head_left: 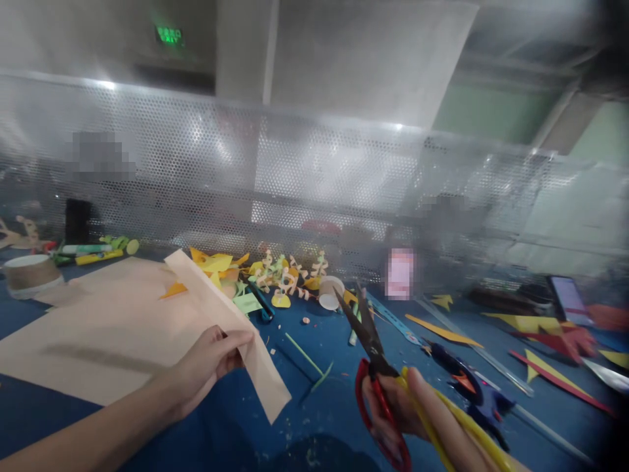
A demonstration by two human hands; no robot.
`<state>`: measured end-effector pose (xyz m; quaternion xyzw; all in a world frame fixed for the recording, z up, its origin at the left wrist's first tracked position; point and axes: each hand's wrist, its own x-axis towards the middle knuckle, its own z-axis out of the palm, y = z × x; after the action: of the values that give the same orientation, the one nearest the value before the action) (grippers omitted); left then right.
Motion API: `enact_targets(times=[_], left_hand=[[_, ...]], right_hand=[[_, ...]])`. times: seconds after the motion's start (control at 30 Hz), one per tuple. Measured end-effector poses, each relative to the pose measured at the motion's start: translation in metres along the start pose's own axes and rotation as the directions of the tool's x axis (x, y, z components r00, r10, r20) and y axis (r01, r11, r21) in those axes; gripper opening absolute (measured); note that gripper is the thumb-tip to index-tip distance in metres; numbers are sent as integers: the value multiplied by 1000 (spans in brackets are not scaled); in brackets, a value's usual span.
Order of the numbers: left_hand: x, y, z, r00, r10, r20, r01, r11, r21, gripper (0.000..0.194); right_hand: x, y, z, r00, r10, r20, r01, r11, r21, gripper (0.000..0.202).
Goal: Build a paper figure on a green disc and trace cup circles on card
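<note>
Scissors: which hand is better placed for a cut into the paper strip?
Right hand, I'd say: it already holds the scissors, blades parted, while the left hand pinches the paper strip.

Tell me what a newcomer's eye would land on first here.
Probably the scissors with one red and one yellow handle, held blades apart in the right hand at lower right of centre. Next, the pale paper strip pinched in the left hand, left of the scissors. Above, at upper left, a green exit sign glows against the grey.
</note>
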<state>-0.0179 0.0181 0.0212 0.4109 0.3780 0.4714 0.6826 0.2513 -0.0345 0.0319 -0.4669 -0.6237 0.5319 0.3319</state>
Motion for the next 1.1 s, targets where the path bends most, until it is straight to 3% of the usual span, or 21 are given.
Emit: enact_targets(times=[0.13,0.27,0.33,0.43,0.5,0.67,0.93,1.1], left_hand=[[-7,-1,9,996,-82,44,81,996,36,16],[-10,0,15,992,-115,60,109,990,93,21],[-11,0,16,991,-114,77,104,987,119,21],[-12,1,16,987,-100,122,80,984,161,18],[-13,1,15,981,-115,158,83,977,196,18],[-14,3,17,952,-183,246,108,951,291,20],[-15,14,37,898,-183,399,29,931,363,29],[4,15,57,854,-113,508,-68,944,324,28]], right_hand=[[-3,-16,-11,999,28,-16,-25,988,150,60],[-2,-26,-27,991,-99,-94,114,979,170,69],[0,-27,-36,958,-158,-238,204,962,183,69],[2,-26,-49,856,-199,-477,319,929,185,61],[4,-25,-56,818,-183,-545,335,922,193,56],[8,-23,-60,876,-87,-473,242,930,276,58],[10,-43,-41,924,-197,-327,187,980,-62,58],[21,-61,-30,977,-104,-185,92,993,-69,68]])
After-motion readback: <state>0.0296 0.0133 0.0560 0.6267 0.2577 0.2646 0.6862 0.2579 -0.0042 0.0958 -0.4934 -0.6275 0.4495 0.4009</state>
